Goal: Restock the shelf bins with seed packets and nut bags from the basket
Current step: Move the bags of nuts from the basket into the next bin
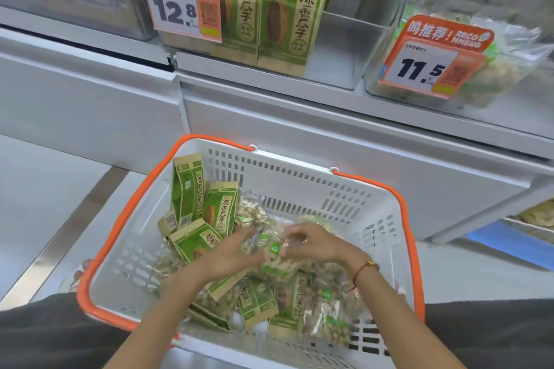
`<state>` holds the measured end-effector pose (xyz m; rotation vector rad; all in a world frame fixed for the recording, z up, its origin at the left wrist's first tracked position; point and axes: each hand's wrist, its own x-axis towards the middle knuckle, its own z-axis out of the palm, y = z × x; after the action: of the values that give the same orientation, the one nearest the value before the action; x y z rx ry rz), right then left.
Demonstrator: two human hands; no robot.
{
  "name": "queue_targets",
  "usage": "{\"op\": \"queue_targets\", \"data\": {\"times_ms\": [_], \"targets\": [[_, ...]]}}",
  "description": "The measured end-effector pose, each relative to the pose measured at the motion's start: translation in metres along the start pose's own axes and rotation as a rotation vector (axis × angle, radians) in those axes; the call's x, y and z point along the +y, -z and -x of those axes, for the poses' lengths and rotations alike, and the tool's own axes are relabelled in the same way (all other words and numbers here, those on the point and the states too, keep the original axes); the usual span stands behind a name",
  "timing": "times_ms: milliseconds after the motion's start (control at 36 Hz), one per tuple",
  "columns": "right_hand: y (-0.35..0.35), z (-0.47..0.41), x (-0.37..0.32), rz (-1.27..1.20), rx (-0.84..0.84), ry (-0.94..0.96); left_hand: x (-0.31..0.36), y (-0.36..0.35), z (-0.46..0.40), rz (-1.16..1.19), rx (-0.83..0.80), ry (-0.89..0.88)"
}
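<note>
In the head view both hands are down in the basket [302, 180], which sits below the shelf bins; the left hand [232, 255] lies on a nut bag [274, 260] with fingers fairly straight; the right hand [311, 241] pinches the top of that bag with curled fingers. Seed packets [220, 213] stand and lie around the bag in the basket; more packets [281, 12] stand in a clear bin [344, 48] above, beside a second bin [476, 69] of nut bags.
</note>
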<state>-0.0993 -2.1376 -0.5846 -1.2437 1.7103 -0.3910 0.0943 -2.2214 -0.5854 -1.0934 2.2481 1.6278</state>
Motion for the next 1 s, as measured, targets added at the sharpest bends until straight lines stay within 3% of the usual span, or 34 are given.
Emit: {"op": "queue_targets", "data": {"times_ms": [83,194,306,389,472,583,806,944,1000], "targets": [[0.013,0.003,-0.008,-0.067,0.019,0.054,0.007,-0.006,-0.002,0.157,-0.046,-0.029],[0.019,0.004,-0.016,-0.249,0.055,0.065,0.01,-0.009,0.001,0.275,0.04,-0.067],[0.02,-0.003,-0.011,-0.39,0.301,-0.026,0.008,-0.001,0.004,0.345,0.218,-0.035],[0.021,-0.013,0.017,-0.165,0.474,-0.21,0.004,0.008,0.005,0.43,0.281,0.011],[0.014,-0.019,0.044,-0.065,0.482,-0.406,-0.003,0.018,0.007,0.608,0.299,0.096],[-0.001,-0.028,0.056,0.098,0.451,-0.514,-0.007,0.023,0.01,0.808,0.237,0.111],[-0.005,-0.05,0.047,0.429,0.25,-0.496,-0.016,0.025,0.001,0.888,0.145,0.163],[-0.013,-0.044,0.025,0.985,0.247,-0.388,-0.018,0.027,0.0,0.899,0.085,0.185],[-0.016,-0.039,0.02,1.081,0.223,-0.325,-0.013,0.025,0.0,0.895,0.106,0.191]]}}
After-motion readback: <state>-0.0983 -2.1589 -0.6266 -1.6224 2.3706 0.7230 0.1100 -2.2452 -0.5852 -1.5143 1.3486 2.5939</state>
